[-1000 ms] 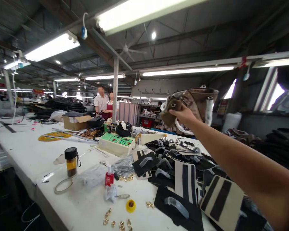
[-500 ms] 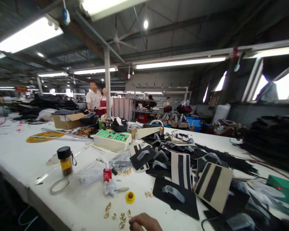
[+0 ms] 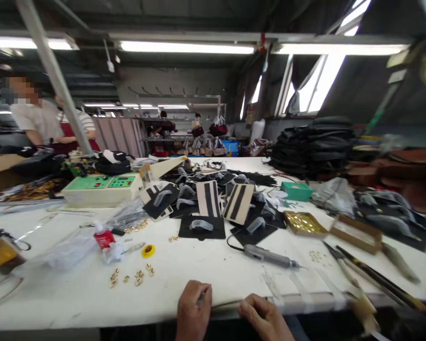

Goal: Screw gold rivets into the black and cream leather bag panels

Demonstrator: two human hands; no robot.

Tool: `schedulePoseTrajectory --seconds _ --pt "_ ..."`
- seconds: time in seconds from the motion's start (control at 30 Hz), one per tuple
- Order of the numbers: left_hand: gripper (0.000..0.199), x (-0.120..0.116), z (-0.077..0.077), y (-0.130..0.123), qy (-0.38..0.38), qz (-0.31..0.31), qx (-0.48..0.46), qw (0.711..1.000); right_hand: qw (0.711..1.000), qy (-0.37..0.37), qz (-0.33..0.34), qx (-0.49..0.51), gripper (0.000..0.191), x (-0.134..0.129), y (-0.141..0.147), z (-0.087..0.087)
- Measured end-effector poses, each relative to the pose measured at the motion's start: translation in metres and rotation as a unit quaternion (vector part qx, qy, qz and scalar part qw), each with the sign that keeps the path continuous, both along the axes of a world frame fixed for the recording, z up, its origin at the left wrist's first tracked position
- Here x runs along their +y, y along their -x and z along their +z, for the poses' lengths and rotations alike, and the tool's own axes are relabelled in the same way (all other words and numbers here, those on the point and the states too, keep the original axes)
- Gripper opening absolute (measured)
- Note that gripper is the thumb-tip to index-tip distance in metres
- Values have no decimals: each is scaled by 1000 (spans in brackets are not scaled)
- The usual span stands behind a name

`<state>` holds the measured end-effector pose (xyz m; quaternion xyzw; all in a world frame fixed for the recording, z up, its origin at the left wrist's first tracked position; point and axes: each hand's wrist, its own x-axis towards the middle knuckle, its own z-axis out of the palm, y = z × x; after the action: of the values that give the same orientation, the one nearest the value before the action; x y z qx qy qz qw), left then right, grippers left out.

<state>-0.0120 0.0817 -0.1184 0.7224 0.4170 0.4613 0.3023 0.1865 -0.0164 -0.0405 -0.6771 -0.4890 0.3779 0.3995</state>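
Observation:
My left hand (image 3: pixel 194 308) is closed in a loose fist at the table's front edge, with a small greyish bit showing between thumb and fingers. To its right, my right hand (image 3: pixel 264 316) has its fingers curled and pressed together. A thin dark line (image 3: pixel 227 303) spans the gap between them; whether it is a strip they hold, I cannot tell. Left of my hands lie several small gold metal fittings (image 3: pixel 139 278). Beyond them sits a black panel (image 3: pixel 213 229) with a plastic-wrapped handle. A grey electric screwdriver (image 3: pixel 270 256) lies to the right.
A red bottle (image 3: pixel 104 239) and a yellow round piece (image 3: pixel 148 251) sit on the left. On the right are a box of gold pieces (image 3: pixel 304 223), an open box (image 3: pixel 357 232) and long tools (image 3: pixel 372 274). A control machine (image 3: pixel 101 188) stands behind; people stand back left.
The view has swung right and downward, so the table things appear farther left. Two hands now show at the front edge; before, one was visible beside the gold fittings.

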Motion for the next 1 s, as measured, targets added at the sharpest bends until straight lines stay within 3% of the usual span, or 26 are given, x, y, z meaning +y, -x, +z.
schedulePoseTrajectory --seconds 0.1,0.2,0.43,0.7,0.83,0.93,1.0 --pt "27 0 -2 2 -4 4 10 1000 1000 -14 -25 5 45 -15 -16 4" --pt "31 -1 1 6 22 30 24 999 998 -38 -38 -26 31 -11 -39 8" --pt "43 -4 6 7 92 60 56 992 959 -67 -54 -269 12 31 -111 -5" --pt "31 -3 6 -1 31 58 56 996 923 -15 -22 -385 38 52 -174 -13" --pt "24 -2 7 -5 14 66 54 996 880 19 35 -473 42 55 -195 -26" --pt "23 -2 10 -9 10 82 50 995 869 -41 46 -490 46 71 -193 -26" --pt "22 -2 15 -12 14 91 47 995 880 -111 65 -457 48 95 -171 -16"
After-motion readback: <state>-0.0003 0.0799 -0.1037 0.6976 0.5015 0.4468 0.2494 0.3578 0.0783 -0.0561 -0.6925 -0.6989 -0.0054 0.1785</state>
